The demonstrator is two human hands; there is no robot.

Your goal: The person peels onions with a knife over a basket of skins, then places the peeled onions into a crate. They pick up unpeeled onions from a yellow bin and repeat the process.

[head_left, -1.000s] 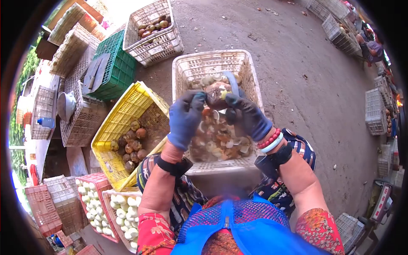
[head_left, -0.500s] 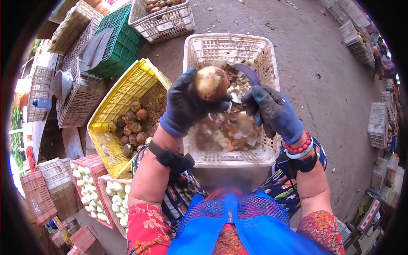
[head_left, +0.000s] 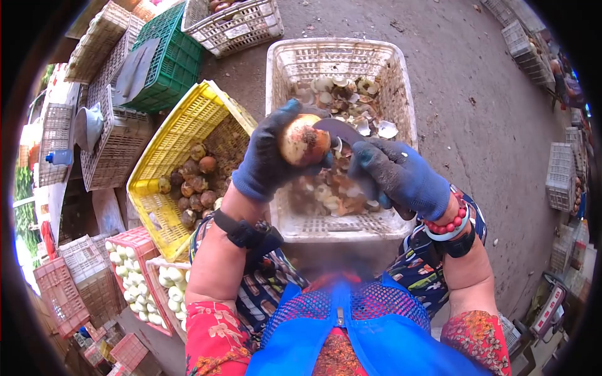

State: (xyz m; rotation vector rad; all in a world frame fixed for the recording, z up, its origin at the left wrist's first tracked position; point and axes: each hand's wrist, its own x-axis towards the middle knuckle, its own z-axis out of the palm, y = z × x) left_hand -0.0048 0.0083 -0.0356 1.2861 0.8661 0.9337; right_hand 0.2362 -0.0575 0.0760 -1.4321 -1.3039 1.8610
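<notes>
While left hand grips the fruit, right hand holds a knife.

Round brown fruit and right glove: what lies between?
Head view: a curved dark knife blade, gripped by the right blue-gloved hand, reaches the round brown fruit in the left blue-gloved hand.

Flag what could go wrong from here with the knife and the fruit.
1. The curved knife in the right hand bears on the round brown fruit, close to the gloved left hand gripping it. A slip could cut into that glove.
2. The fruit is held above the left wall of the white crate, so peel may fall outside it.
</notes>
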